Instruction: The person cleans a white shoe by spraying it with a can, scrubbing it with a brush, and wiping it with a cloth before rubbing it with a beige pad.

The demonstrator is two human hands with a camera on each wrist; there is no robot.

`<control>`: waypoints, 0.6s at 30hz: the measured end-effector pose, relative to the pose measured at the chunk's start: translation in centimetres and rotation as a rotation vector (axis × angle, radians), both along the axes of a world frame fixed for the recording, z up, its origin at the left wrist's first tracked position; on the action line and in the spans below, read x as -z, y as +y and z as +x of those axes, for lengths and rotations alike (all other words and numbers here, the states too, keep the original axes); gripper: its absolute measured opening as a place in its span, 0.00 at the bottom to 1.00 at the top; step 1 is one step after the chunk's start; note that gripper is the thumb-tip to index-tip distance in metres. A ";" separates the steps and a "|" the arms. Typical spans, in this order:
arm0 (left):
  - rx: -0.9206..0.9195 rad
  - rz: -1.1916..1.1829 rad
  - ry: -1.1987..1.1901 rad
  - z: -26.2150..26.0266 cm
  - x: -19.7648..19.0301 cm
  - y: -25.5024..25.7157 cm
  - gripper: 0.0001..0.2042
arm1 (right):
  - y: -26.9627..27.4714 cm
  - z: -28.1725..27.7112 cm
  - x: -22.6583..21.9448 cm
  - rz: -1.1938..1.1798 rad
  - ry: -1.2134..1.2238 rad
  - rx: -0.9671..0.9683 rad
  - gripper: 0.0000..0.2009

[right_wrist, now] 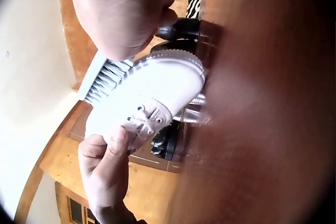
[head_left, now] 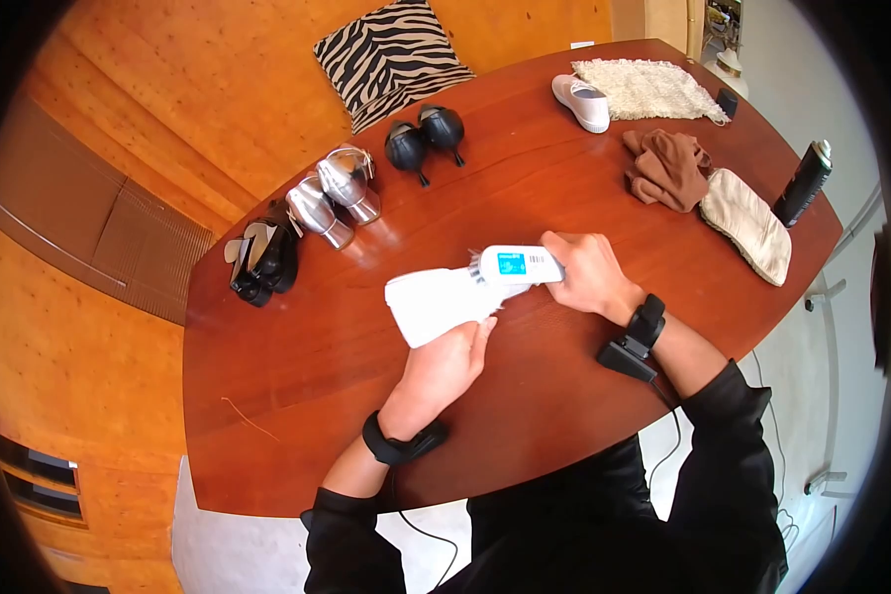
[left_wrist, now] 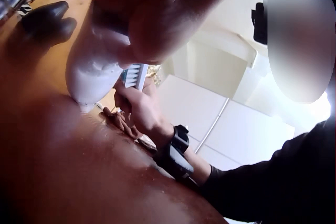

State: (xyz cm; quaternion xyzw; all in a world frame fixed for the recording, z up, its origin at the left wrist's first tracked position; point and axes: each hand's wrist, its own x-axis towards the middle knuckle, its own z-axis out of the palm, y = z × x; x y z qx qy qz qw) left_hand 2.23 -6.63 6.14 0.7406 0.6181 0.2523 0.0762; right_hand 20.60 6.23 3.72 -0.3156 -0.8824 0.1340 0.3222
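My left hand (head_left: 438,374) holds a white lace-up sneaker (head_left: 424,307) above the table, thumb on the upper near the laces in the right wrist view. My right hand (head_left: 592,277) grips a white scrubbing brush (head_left: 537,263) with a blue label on its back. In the right wrist view the brush (right_wrist: 97,79) has its bristles against the edge of the sneaker's sole (right_wrist: 163,56). The left wrist view shows the sneaker (left_wrist: 92,77) close up, with the brush bristles (left_wrist: 133,76) behind it.
On the brown table (head_left: 327,386), black shoes (head_left: 267,259), silver heels (head_left: 339,188) and black pumps (head_left: 421,139) stand left and back. Another white sneaker (head_left: 584,104), a cream cloth (head_left: 653,89), brown cloth (head_left: 666,170), cream pouch (head_left: 747,226) and black spray can (head_left: 804,186) are right.
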 end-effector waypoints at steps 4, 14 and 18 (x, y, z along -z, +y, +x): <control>-0.116 -0.035 -0.129 -1.1 -0.3 0.7 0.15 | 1.2 0.4 0.2 -0.087 -0.149 0.121 0.07; -0.188 -0.097 -0.216 -2.3 0.5 1.3 0.21 | 1.0 0.3 -0.1 -0.053 -0.159 0.158 0.06; -0.085 -0.073 -0.117 -1.3 0.2 0.5 0.17 | 0.4 0.2 0.1 0.018 -0.062 0.076 0.06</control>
